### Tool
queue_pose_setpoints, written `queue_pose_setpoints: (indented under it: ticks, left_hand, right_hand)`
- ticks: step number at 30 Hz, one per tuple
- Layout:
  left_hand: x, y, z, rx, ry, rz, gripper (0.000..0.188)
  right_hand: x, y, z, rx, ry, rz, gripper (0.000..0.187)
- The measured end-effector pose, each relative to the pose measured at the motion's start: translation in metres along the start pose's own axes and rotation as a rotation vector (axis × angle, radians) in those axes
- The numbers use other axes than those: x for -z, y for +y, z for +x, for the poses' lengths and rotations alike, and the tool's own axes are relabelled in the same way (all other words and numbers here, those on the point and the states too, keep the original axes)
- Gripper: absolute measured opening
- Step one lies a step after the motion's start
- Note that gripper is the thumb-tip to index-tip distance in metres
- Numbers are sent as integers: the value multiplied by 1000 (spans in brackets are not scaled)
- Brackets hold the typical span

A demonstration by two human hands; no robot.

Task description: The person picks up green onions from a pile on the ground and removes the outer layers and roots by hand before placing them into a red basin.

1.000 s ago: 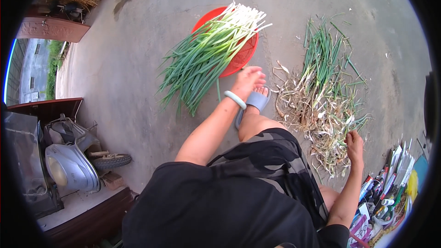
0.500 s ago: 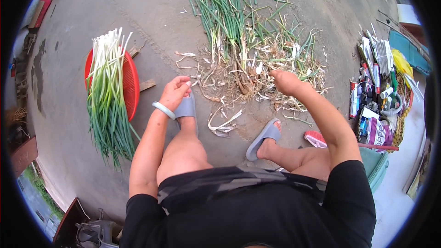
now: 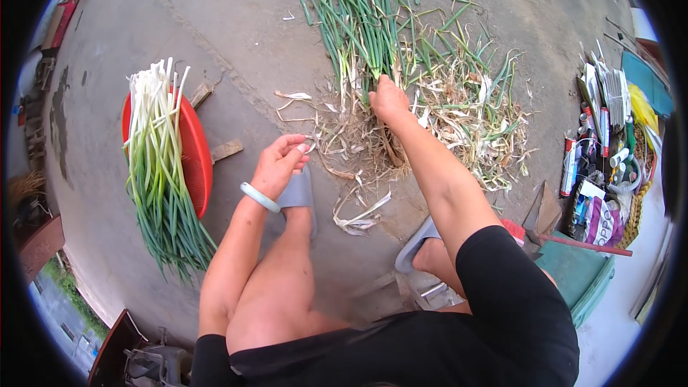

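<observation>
My right hand (image 3: 390, 102) reaches forward to a heap of unpeeled green onions (image 3: 369, 29), its fingers closed around the lower part of a stalk. The green tops point away from me, and soil and roots show near the hand. My left hand (image 3: 278, 165), with a pale bangle at the wrist, hovers above my left slipper (image 3: 297, 190); its fingers are curled together, and whether they hold anything is too small to tell. To the left, cleaned green onions (image 3: 161, 165) with white ends lie across a red plastic basket (image 3: 199, 165), their green ends hanging over its near side.
Dry peelings (image 3: 473, 125) are scattered right of the heap, and a loose pale husk (image 3: 362, 215) lies near my feet. A wood block (image 3: 227, 150) touches the basket's side. At right stand cluttered containers (image 3: 609, 172) and a green bin (image 3: 573, 272).
My right hand has moved left and forward from the peelings onto the green onion stalks. My body leans further forward; my left hand stays nearly where it was, still curled.
</observation>
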State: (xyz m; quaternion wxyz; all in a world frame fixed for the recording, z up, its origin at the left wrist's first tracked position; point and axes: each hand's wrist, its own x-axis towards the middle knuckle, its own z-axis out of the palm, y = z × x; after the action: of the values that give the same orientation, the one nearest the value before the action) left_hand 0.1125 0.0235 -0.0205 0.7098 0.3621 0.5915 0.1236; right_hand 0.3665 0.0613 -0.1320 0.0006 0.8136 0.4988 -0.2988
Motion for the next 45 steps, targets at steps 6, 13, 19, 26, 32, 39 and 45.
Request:
queue_pose_setpoints:
  ticks: [6, 13, 19, 26, 32, 39, 45]
  left_hand:
    - [-1, -3, 4, 2, -4, 5, 31]
    - [-13, 15, 9, -114, -57, -47, 28]
    - [-30, 41, 3, -294, -107, -140, 23]
    - [-35, 32, 11, -286, -31, -218, 14]
    - [-35, 32, 15, -260, -84, -169, 12]
    - [-41, 34, 16, -180, -76, -366, 14]
    - [-46, 31, 19, -196, 68, -339, 12]
  right_hand:
    - [0, 27, 3, 100, -80, 322, 29]
    - [52, -18, -97, 174, -514, 1201, 23]
    - [50, -30, -130, 225, -558, 1283, 24]
    - [40, -36, -145, 360, -335, 1173, 18]
    - [47, -36, -145, 379, -271, 1018, 20]
    - [46, -26, -142, 362, -328, 1106, 18]
    - [43, -26, -142, 328, -324, 1107, 17]
